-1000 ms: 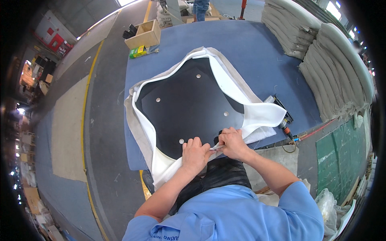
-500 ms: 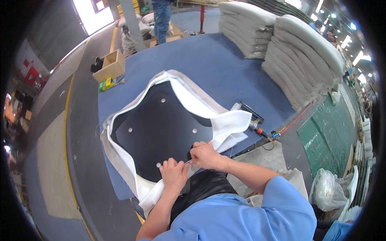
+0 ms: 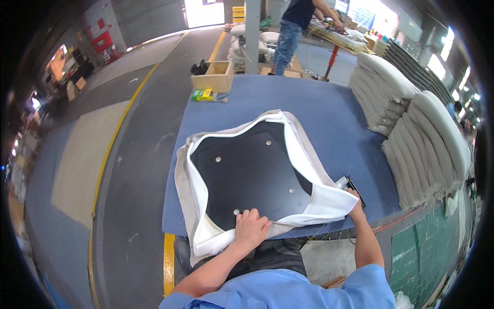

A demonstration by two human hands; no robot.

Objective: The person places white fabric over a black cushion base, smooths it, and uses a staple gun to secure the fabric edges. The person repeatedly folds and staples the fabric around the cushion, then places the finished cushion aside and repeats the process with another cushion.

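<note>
The flat, round-holed panel [image 3: 252,172] was coloured plain black, the soft fabric border [image 3: 332,200] white and greyish beige, the broad desk [image 3: 252,95] muted blue.

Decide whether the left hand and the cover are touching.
Touching. The head view shows the left hand bent over the near edge of the cover, which runs in beneath it with no gap visible.

Four holes [image 3: 218,159] dot one black panel [image 3: 252,177].
One blue table [image 3: 337,131] also carries two tall pale stacks [image 3: 424,149], one wooden box [image 3: 218,82] and one green-and-yellow carton [image 3: 201,95].
</note>
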